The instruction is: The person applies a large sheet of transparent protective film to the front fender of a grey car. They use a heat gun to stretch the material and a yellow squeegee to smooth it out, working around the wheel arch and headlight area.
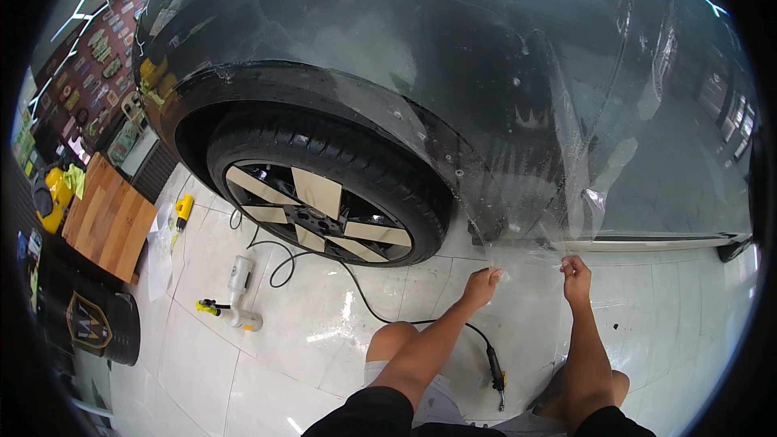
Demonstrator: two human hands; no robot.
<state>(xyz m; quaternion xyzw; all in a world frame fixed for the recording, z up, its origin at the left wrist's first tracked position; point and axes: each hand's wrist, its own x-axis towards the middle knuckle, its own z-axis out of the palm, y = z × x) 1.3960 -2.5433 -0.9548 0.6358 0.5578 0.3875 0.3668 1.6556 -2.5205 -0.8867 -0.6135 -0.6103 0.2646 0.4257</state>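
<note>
A grey car fender [421, 24] fills the upper view, above a black tyre with a black and cream wheel [317, 194]. Clear film [530, 194], wet and wrinkled, lies on the panel behind the wheel and stretches loose from its lower edge. My left hand [481, 283], right of the tyre's bottom, pinches one corner of this film with fingers closed. Farther right, below the sill [647, 244], my right hand [575, 273] grips another part of the film's edge, also closed.
A corded tool [495, 372] lies between my knees. Two spray bottles [239, 279] and a yellow tool [182, 210] are on the tiled floor [202, 356] to the left, beside a wooden board [109, 218], a black bin [121, 328] and white sheets [160, 259].
</note>
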